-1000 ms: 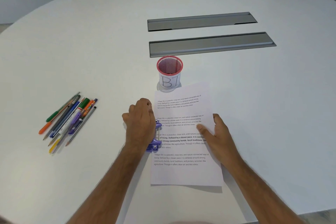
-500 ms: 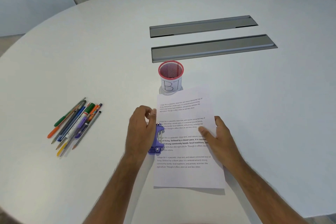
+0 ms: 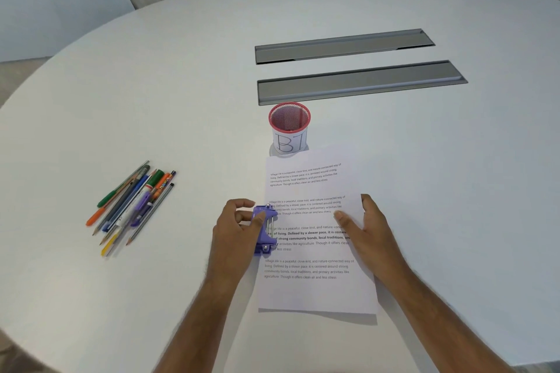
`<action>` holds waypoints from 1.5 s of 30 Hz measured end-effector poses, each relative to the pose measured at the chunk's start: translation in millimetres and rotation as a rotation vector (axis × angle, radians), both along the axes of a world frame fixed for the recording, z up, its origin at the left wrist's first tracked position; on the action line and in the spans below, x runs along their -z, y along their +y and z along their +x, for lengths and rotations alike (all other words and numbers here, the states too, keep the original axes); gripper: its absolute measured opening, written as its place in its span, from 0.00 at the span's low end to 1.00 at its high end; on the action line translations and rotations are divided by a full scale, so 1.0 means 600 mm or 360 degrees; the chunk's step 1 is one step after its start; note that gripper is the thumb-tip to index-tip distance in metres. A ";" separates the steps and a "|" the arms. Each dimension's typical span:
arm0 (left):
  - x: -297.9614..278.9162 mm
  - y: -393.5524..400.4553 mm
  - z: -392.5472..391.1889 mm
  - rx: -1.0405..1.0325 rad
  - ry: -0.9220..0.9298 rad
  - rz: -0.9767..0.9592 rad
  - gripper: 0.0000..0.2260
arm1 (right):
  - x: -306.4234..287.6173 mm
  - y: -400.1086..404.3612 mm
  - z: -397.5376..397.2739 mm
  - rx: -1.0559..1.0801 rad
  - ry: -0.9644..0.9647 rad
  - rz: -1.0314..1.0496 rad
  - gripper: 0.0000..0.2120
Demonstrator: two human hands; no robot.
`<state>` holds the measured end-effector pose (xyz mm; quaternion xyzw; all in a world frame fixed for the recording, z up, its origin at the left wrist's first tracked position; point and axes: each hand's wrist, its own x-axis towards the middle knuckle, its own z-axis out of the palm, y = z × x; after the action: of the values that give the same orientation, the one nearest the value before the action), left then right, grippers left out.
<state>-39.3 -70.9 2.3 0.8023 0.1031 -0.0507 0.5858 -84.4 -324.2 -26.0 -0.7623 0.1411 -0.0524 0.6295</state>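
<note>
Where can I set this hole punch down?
Bare tabletop: between the pens and pencils and the left hand holding the hole punch; right of the printed sheet, past the right hand. Crowded at the sheet's far edge, by the mesh pen cup.

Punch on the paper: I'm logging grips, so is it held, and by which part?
The left hand pinches the punch by its outer edge, thumb on top; the right hand only presses the paper flat.
</note>
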 end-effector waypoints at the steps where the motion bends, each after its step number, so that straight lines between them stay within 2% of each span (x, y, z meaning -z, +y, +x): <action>1: 0.002 0.002 0.002 0.0005 0.0004 -0.0011 0.10 | 0.000 0.000 0.000 0.0002 -0.0001 -0.0001 0.09; 11: -0.007 0.029 0.010 0.0007 -0.0059 0.0033 0.10 | -0.008 -0.018 -0.011 0.0012 -0.0008 0.0164 0.09; 21: -0.005 0.090 0.030 -0.0138 -0.0095 0.0151 0.11 | -0.019 -0.093 -0.022 0.0066 -0.0085 0.0225 0.10; 33: 0.007 0.157 0.046 -0.0327 -0.0023 0.0220 0.11 | -0.004 -0.158 -0.024 0.0133 -0.0073 0.0096 0.15; 37: 0.008 0.166 0.047 -0.0318 -0.0009 0.0229 0.13 | 0.000 -0.164 -0.023 0.0129 -0.0047 0.0084 0.11; 45: 0.009 0.169 0.044 -0.0325 -0.0012 0.0254 0.13 | -0.011 -0.158 -0.020 0.0127 -0.0053 0.0162 0.11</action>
<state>-12.8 30.8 -3.4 0.8318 0.1857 0.0205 0.5226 -96.2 -418.9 -19.2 -0.7221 0.1636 -0.0828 0.6670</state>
